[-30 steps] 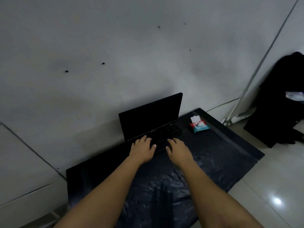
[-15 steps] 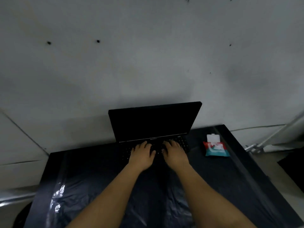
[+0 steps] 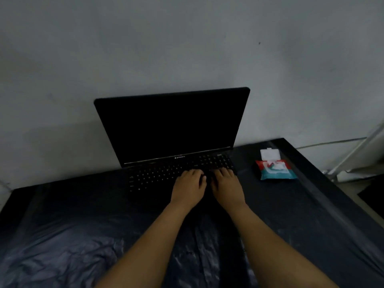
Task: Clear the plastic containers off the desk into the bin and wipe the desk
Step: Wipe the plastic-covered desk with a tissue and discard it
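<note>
Lying right of right hand [image 3: 227, 187]: wipes pack [image 3: 274, 171]

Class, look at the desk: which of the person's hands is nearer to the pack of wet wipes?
Right. The right hand rests on the laptop keyboard, to the left of the wipes pack across bare desk; the left hand lies beside it, farther away.

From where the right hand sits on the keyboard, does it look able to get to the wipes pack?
Probably yes. The right hand rests on the laptop keys, and the wipes pack lies on the desk just to its right, flap open, with only bare desk between them.
</note>
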